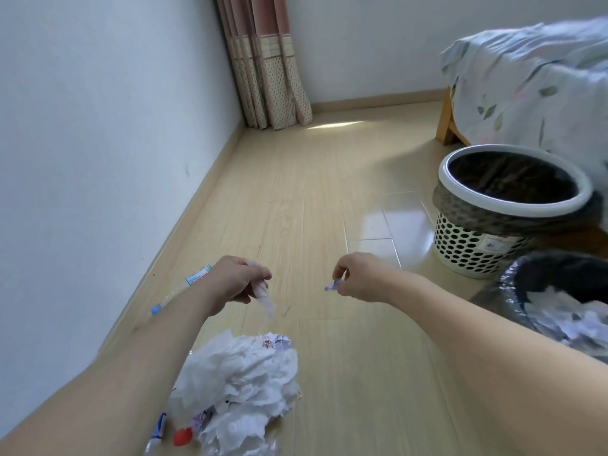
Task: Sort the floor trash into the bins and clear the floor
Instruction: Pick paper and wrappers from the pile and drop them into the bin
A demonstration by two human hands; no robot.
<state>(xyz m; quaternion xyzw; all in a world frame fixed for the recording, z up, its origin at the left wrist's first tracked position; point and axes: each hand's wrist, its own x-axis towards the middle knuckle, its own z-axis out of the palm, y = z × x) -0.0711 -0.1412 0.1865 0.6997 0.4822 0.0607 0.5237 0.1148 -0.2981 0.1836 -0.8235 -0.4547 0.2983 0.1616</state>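
Note:
My left hand (235,279) is closed around a crumpled white tissue (266,299) that hangs below the fingers. My right hand (357,278) pinches a small bluish paper scrap (333,286) between thumb and fingers. Both hands hover above the wooden floor. A heap of white tissues and torn paper (245,386) lies on the floor below my left forearm. A clear plastic bottle with a blue cap (184,292) lies by the left wall, partly behind my left hand. A white perforated bin (477,250) with a dark liner stands at the right. A second dark-lined bin (513,291) at the right edge holds paper.
A red bottle cap (183,436) and another bottle (158,432) lie at the heap's near-left edge. A bed with a floral cover (533,90) stands behind the bins. A curtain (266,60) hangs in the far corner. A white wall (98,143) runs along the left.

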